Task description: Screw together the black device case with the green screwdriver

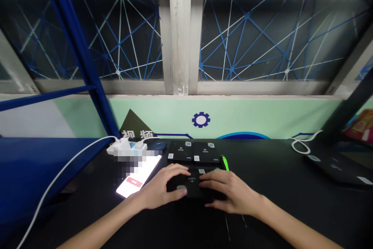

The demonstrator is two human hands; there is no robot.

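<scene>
A flat black box (pixel 192 183) with small white labels lies on the black table, close in front of me. My left hand (pixel 161 188) grips its left side, fingers curled over the top edge and thumb on the lid. My right hand (pixel 230 192) holds the right side, fingers laid across the top. Two more flat black boxes (pixel 194 151) lie side by side just behind it.
A lit phone (pixel 139 177) lies left of the box, near a white power strip (pixel 126 146) with white cables. A green-handled tool (pixel 224 162) sits beside the boxes. A black device (pixel 335 165) and coiled white cable (pixel 303 146) are at the right. Blue shelving frames the left.
</scene>
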